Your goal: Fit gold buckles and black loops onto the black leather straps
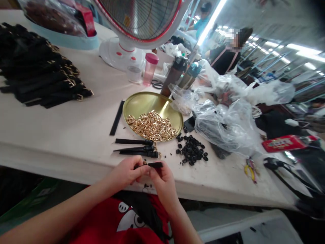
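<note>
My left hand (pixel 127 173) and my right hand (pixel 162 178) meet at the table's front edge, both pinched on one short black strap (pixel 154 165) with a small gold buckle at its left end. Just beyond my hands lie three finished black straps (pixel 137 148) side by side. Behind them a gold round tray (pixel 142 103) holds a heap of gold buckles (pixel 151 126). A pile of small black loops (pixel 191 149) lies to the right of the tray. A single black strap (pixel 117 118) lies left of the tray.
A big heap of black straps (pixel 38 71) fills the far left. A white and red fan (pixel 132 30), cups and bottles (pixel 175 74) stand behind the tray. Clear plastic bags (pixel 228 125) and a red packet (pixel 284 142) sit right. Another person (pixel 228 54) works beyond.
</note>
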The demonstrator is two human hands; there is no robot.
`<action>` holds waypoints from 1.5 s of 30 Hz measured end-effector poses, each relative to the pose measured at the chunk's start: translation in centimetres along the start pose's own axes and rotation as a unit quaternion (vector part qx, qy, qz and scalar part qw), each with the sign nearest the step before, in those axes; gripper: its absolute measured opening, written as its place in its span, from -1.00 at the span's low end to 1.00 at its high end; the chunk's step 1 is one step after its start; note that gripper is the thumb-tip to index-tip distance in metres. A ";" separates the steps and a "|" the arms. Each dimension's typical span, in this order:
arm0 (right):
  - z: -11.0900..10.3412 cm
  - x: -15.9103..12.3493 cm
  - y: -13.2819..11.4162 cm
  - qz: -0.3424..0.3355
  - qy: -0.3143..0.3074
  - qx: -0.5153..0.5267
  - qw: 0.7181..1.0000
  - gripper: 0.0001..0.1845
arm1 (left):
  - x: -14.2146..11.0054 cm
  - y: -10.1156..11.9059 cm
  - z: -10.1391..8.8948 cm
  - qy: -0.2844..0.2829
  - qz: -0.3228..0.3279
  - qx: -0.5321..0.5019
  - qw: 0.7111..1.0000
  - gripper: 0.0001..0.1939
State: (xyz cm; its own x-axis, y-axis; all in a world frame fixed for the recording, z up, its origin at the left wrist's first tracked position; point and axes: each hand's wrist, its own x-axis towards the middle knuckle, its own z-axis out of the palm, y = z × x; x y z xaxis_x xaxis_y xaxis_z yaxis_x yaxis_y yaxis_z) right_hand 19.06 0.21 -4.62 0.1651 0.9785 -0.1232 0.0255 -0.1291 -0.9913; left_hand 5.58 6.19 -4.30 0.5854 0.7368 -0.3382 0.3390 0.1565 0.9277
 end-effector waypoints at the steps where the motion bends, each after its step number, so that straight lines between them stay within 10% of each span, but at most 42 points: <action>1: -0.2 0.0 -0.1 -0.016 -0.010 -0.020 1.000 -0.92 | 0.4 -0.2 0.0 -0.002 -0.001 -0.019 1.000 -0.67; 5: -3.1 0.6 -0.3 -0.039 -0.070 -0.118 0.990 -0.85 | 1.3 -0.3 0.2 -0.024 0.041 0.008 0.999 -0.67; 8: -7.9 2.1 0.2 -0.067 0.065 -0.272 0.958 -0.84 | 1.4 0.0 -0.1 -0.039 0.050 0.082 0.995 -0.71; 11: -12.9 3.9 0.7 -0.066 0.147 -0.494 0.854 -0.81 | 1.6 0.1 -0.3 -0.014 0.028 0.104 0.994 -0.68; 14: -15.5 5.4 0.9 -0.016 0.101 -0.655 0.748 -0.77 | 1.6 -0.1 -0.1 -0.013 0.023 0.098 0.995 -0.68; 17: -15.8 6.3 0.8 0.002 0.055 -0.709 0.703 -0.77 | 1.4 -0.3 0.3 -0.027 0.021 0.096 0.995 -0.69; 35: -17.1 8.2 0.5 -0.016 0.024 -0.676 0.736 -0.93 | -1.6 0.9 0.1 -0.009 0.048 0.094 0.994 -0.75; 45: -16.0 7.9 -0.5 -0.063 0.085 -0.543 0.833 -0.96 | -1.4 1.0 0.3 -0.011 0.064 0.076 0.995 -0.75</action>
State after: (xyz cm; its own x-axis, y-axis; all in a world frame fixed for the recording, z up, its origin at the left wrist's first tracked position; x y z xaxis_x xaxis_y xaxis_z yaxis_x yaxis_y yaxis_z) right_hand 36.11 5.40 -4.36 0.2285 0.9704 0.0785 0.9148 -0.1864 -0.3582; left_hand 5.35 5.09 -2.92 0.6471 0.7289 -0.2235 0.3663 -0.0402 0.9296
